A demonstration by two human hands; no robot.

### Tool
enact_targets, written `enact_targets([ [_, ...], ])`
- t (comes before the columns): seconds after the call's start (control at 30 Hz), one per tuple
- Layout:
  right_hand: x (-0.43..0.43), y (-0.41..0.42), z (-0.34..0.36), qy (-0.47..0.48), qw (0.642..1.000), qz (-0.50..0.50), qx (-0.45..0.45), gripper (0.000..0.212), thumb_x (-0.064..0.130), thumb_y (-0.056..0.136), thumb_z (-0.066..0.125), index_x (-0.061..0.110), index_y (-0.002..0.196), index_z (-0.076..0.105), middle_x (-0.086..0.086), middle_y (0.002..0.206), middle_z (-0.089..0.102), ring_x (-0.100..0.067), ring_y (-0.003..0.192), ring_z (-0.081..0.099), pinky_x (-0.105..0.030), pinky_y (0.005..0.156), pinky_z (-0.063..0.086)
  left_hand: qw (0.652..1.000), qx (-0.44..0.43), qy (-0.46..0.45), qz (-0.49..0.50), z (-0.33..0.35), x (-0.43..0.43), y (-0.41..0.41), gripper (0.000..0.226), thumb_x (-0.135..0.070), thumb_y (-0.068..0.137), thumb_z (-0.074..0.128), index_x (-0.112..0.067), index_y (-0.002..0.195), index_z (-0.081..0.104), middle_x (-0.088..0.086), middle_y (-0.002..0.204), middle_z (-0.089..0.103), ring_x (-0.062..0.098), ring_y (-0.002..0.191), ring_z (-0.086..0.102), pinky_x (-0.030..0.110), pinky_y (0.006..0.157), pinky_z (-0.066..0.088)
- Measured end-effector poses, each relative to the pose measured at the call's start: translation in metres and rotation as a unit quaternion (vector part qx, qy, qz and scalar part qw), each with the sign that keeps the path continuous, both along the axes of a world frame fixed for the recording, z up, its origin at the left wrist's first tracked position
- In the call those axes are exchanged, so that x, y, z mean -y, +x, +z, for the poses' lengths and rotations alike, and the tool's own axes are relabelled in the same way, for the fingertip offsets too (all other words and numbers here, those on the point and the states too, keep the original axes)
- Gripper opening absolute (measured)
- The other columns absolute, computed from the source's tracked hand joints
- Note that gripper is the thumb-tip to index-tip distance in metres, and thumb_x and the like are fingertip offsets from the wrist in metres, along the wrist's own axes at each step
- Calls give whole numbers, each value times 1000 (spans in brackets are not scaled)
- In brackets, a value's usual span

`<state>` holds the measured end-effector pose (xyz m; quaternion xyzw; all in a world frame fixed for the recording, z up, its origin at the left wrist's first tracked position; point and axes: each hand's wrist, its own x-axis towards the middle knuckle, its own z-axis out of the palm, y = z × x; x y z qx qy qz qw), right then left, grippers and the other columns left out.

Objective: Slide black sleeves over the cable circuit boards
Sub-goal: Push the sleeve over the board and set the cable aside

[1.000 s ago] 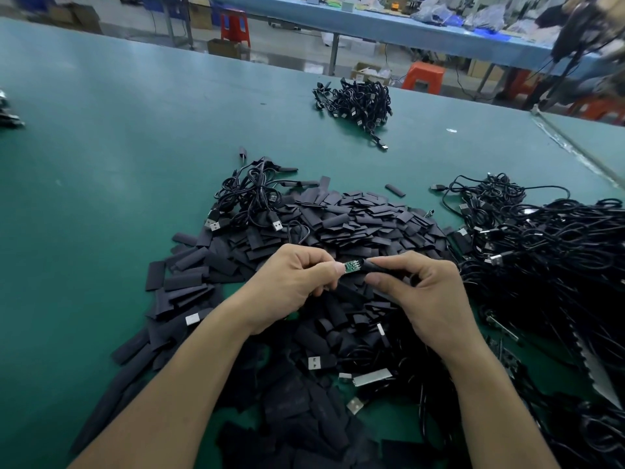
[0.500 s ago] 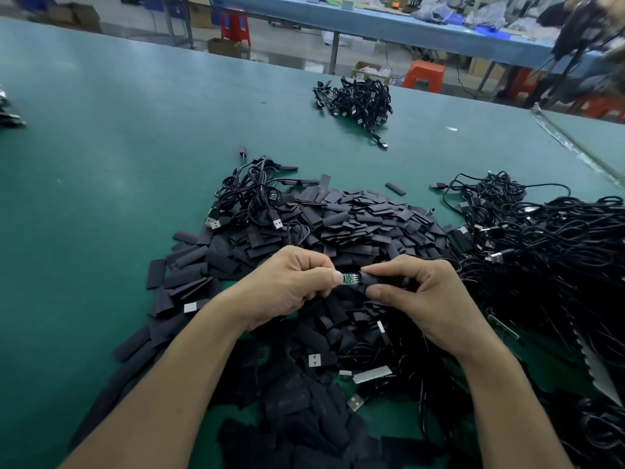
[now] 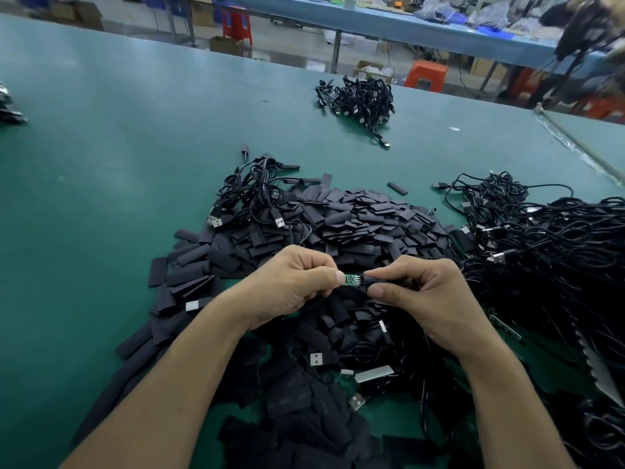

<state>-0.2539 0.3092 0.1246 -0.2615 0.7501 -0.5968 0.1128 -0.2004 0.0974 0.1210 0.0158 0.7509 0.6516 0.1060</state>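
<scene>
Both hands had been lowered slightly to frame centre, where the circuit board (image 3: 351, 280) was pinched by the left hand (image 3: 294, 286) and the black sleeve (image 3: 380, 283), clamped by the right hand (image 3: 422, 292) between thumb and forefinger, was judged barely started over it; a straight, aligned push was called for.

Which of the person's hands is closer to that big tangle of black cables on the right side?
Right. The right hand sits at the left edge of the cable tangle; the left hand is farther left, beyond the circuit board.
</scene>
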Motion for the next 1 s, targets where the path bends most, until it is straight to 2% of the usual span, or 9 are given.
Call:
enact_targets([
  [0.13,0,2,2,1,1000,-4,-4,25,21,62,82,19,87,80,2,81,76,-9,77,71,-16,72,52,1000,-2,7,0,-1,0,0,45,-15,98,59,-24,54,57,-5,49,38,4,36,26,15,35,20],
  [0.23,0,3,4,0,1000,-9,2,31,21,62,82,18,93,79,-1,86,77,-13,82,73,-18,75,55,1000,-2,20,-1,-2,0,-1,37,-24,90,64,-24,54,57,-6,48,38,4,34,26,15,34,20],
  [0.43,-2,4,6,12,1000,-6,4,42,29,64,82,29,106,76,2,98,77,-17,92,73,-25,83,58,1000,-6,25,-7,-3,0,-2,30,-32,83,62,-24,54,57,-4,49,37,4,34,25,15,34,20],
  [0.53,-3,4,5,18,1000,-12,-5,39,35,63,83,36,102,77,-3,92,75,-23,88,72,-32,82,59,1000,-5,27,-9,-3,0,-2,30,-33,83,62,-25,54,57,-4,50,37,4,34,25,15,34,20],
  [0.6,-3,5,6,19,1000,-16,-14,38,40,61,84,37,98,76,1,86,73,-19,83,69,-30,78,58,1000,-4,28,-8,-3,0,-1,30,-33,83,62,-24,55,57,-2,51,37,4,35,25,16,34,19],
  [0.7,-1,6,7,1,1000,-20,-11,34,37,60,85,33,92,75,-2,82,73,-27,78,68,-34,74,58,1000,-5,28,-8,-3,0,-1,30,-33,84,62,-24,55,57,-2,52,37,5,36,26,16,35,20],
  [0.8,0,7,7,-4,1000,-25,-15,33,34,58,86,30,90,76,-6,82,74,-29,77,69,-35,74,59,1000,-6,28,-8,-3,0,0,31,-32,86,63,-24,56,58,-1,53,37,5,36,26,17,35,20],
  [0.9,1,7,5,7,999,-35,-11,31,36,58,85,27,87,78,-12,79,73,-39,78,67,-41,76,60,999,-8,31,-10,-3,0,0,35,-28,91,62,-24,57,59,-3,52,38,4,36,26,17,34,20],
  [1.0,1,8,6,-1,999,-40,-15,28,36,62,83,26,88,79,-10,79,74,-30,74,70,-29,73,60,999,-6,30,-9,-3,0,0,31,-33,86,62,-24,56,59,-4,51,39,4,35,26,16,34,20],
])
